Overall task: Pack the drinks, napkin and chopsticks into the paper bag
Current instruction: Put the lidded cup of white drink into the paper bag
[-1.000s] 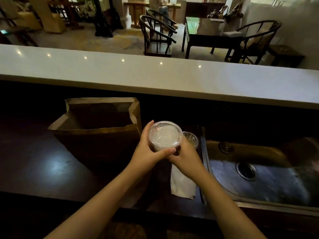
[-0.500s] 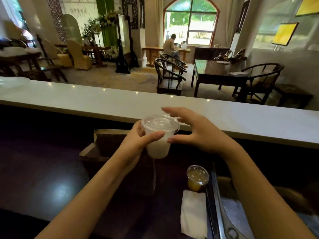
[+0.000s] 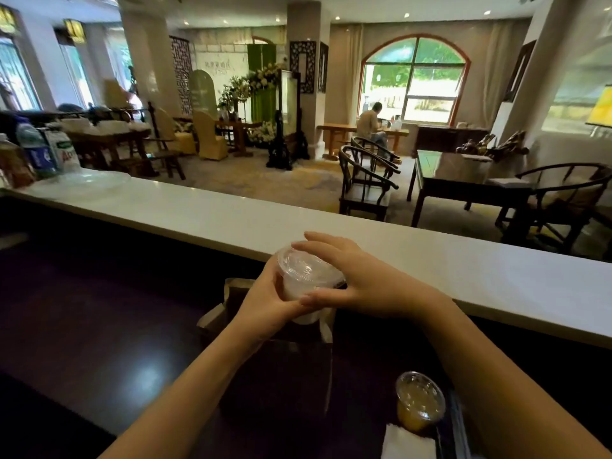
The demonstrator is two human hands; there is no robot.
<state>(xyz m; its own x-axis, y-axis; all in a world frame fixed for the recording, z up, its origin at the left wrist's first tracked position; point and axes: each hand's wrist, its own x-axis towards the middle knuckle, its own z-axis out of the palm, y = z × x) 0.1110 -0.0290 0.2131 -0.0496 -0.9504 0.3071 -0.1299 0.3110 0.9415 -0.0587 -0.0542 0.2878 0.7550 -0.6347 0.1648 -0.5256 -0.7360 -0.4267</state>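
Note:
A clear lidded cup of whitish drink (image 3: pixel 306 279) is held above the open mouth of the brown paper bag (image 3: pixel 281 366). My left hand (image 3: pixel 265 303) wraps its side from the left. My right hand (image 3: pixel 361 279) lies over its lid and right side, thumb under the rim. A second lidded cup with an amber drink (image 3: pixel 420 400) stands on the dark counter at lower right. A white napkin (image 3: pixel 409 443) lies just in front of it. Dark chopsticks (image 3: pixel 458 425) lie to the right of the amber cup, partly hidden by my right forearm.
A raised white countertop (image 3: pixel 198 213) runs across behind the dark work surface (image 3: pixel 82 326). Bottles and a carton (image 3: pixel 43 150) stand at its far left. Beyond it are wooden chairs, tables and a seated person by the arched window.
The view has tilted up, away from the sink. The whitish cup was lifted off the counter and now hangs over the bag mouth. My right hand, open beside it, has closed over the lid.

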